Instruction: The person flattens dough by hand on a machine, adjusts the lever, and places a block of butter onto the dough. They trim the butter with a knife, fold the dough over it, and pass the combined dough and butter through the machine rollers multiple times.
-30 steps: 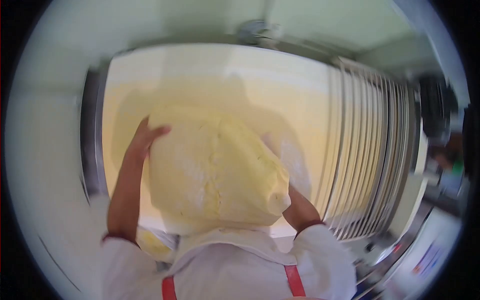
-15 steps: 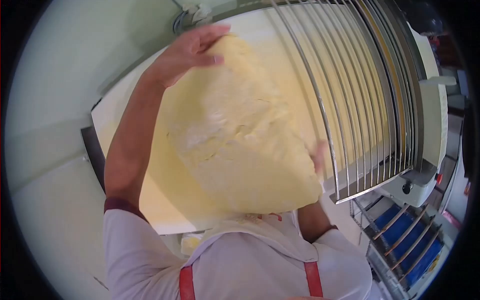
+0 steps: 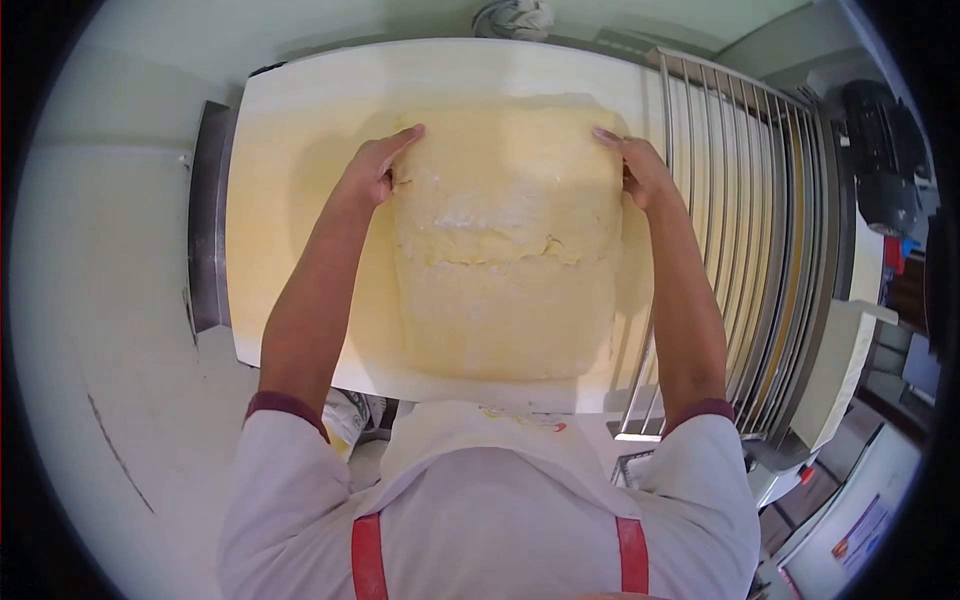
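A thick, pale yellow slab of dough [image 3: 505, 315] lies squarely in front of me, with a ragged seam running across its middle and floury white patches above it. My left hand [image 3: 385, 162] grips its far left edge, thumb on top and fingers curled at the side. On the opposite edge, my right hand [image 3: 638, 165] holds the far right side in the same way, its fingers partly hidden under the dough. Beneath the slab is a white, yellow-tinged work surface [image 3: 285, 230].
To the right stands a metal bar guard [image 3: 708, 200], part of a machine beside the surface. A grey metal plate [image 3: 208, 220] borders the left end. Behind the far edge lies a bundled cloth [image 3: 513, 18]. A bag [image 3: 345, 420] sits below the near edge.
The dough has turned from a slanted position to lie straight on the surface. My right hand has come from its near right side to the far right edge; my left hand still holds it.
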Demonstrator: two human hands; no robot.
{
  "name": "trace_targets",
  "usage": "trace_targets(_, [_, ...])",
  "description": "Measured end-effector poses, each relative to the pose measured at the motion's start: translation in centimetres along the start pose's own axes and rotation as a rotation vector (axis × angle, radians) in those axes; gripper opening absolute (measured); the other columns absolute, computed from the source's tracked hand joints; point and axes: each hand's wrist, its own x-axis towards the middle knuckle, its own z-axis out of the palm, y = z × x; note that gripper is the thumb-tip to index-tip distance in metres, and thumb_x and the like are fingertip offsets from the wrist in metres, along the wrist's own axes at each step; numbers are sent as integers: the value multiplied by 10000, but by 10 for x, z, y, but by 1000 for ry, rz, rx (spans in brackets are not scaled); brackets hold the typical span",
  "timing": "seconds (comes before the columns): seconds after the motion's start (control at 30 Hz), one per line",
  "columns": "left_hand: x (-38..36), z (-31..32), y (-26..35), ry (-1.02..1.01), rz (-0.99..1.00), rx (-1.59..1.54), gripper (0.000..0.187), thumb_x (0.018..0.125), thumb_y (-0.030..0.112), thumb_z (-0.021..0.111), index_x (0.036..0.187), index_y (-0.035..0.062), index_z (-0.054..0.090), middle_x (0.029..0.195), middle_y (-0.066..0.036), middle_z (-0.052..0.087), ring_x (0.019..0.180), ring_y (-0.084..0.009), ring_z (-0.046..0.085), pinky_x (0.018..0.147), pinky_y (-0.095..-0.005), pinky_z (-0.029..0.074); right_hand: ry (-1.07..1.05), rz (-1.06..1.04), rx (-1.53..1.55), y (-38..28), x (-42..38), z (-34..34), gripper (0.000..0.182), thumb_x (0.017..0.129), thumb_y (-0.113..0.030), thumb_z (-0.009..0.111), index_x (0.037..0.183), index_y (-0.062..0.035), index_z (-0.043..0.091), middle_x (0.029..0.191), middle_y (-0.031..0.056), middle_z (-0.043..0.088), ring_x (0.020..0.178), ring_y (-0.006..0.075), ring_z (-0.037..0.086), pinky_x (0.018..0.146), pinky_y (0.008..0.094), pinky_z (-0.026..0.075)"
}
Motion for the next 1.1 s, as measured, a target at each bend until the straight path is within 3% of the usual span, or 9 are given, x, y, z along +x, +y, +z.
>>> trace_targets(0.23, [-23,32,-11,7,275,84,563,771,182,802,1225,8,518,1085,-110,650,982,-234,644,837,-354,534,145,-503,-81,10,-12,24,594,739,-138,807,1235,15,518,1064,123,655,963,215,640,829,337,512])
trace_targets(0.33, [-19,47,-3,-106,446,254,617,764,165,805,1260,21,469,1129,-121,634,1003,-232,642,855,-359,527,288,-519,-200,6,-38,29,597,724,-149,820,1208,9,509,1062,133,652,964,222,640,822,334,518])
trace_targets(0.43, [-10,55,-9,161,476,581,577,762,148,803,1221,5,483,1148,-126,625,1030,-223,633,868,-357,522,419,-380,-264,17,-29,37,618,708,-166,833,1199,13,502,1069,150,648,964,229,641,827,334,519])
trace_targets(0.6, [-1,29,-12,-59,323,279,533,871,108,686,1326,-8,433,1235,-118,585,1123,-203,576,944,-323,476,533,-355,-489,10,-21,32,725,727,-208,832,1289,25,437,1116,170,632,998,251,641,853,324,514])
trace_targets(0.7, [9,12,-23,-210,346,-117,514,956,118,543,1417,0,349,1331,-117,523,1218,-188,509,1018,-315,419,678,-745,-775,-3,4,83,769,812,-279,736,1411,-10,336,1442,235,374,1337,342,381,1112,410,304])
trace_targets(0.73, [9,9,-31,-256,336,-261,511,986,114,486,1453,6,312,1368,-115,496,1249,-186,484,1045,-314,398,538,-741,-899,-6,15,126,806,843,-409,660,1456,-34,294,1525,227,243,1435,351,174,1177,478,99])
trace_targets(0.77, [7,7,-36,-246,299,-282,506,995,105,450,1466,11,289,1394,-112,470,1265,-184,467,1057,-315,386,412,-811,-1111,-19,21,169,803,897,-502,533,1493,-55,236,1551,205,201,1460,339,103,1169,532,34])
trace_targets(0.93, [21,5,-51,-129,330,-370,489,1019,84,377,1488,26,252,1456,-95,400,1304,-176,426,1086,-317,357,324,-809,-1330,-18,54,238,742,958,-525,355,1520,-80,163,1573,190,137,1471,335,45,1164,554,5])
trace_targets(1.1, [18,6,-44,-186,338,-379,528,1031,183,399,1498,22,211,1486,-83,368,1330,-196,401,1098,-342,345,328,-841,-1282,-21,54,241,743,960,-518,356,1522,-80,148,1576,191,125,1472,332,33,1158,568,-18])
